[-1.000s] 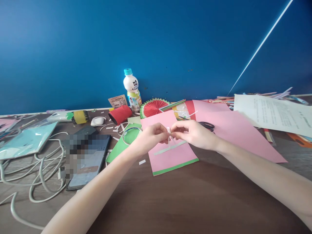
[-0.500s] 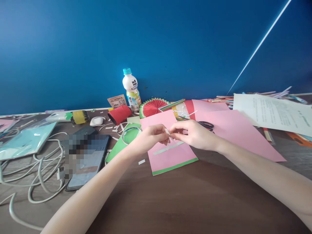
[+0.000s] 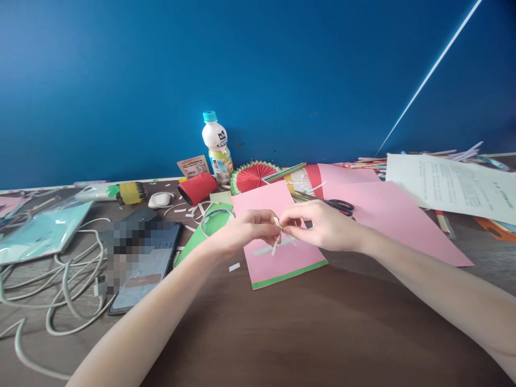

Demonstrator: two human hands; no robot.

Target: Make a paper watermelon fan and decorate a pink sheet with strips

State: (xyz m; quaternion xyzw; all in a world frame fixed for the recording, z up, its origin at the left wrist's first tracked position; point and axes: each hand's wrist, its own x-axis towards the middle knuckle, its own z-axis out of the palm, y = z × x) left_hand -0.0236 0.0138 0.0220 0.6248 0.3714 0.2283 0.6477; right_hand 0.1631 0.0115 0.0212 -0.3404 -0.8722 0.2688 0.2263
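Fingertips of my left hand and my right hand meet in a pinch over a sheet of pink paper. Between them is a thin white paper strip, with narrow ends hanging below and a small end poking up; its folds are partly hidden by the fingers. A pale strip lies on the pink sheet under the hands. Green shows along that sheet's near edge. Black-handled scissors lie just beyond my right hand.
Behind stand a bottle, a red cup on its side and a red paper fan. Leftward are a phone and white cables. A larger pink sheet and a printed page lie right.
The white strip has turned in my fingers, and its ends now hang lower. My left hand's fingers have curled slightly; both hands stay over the pink sheet.
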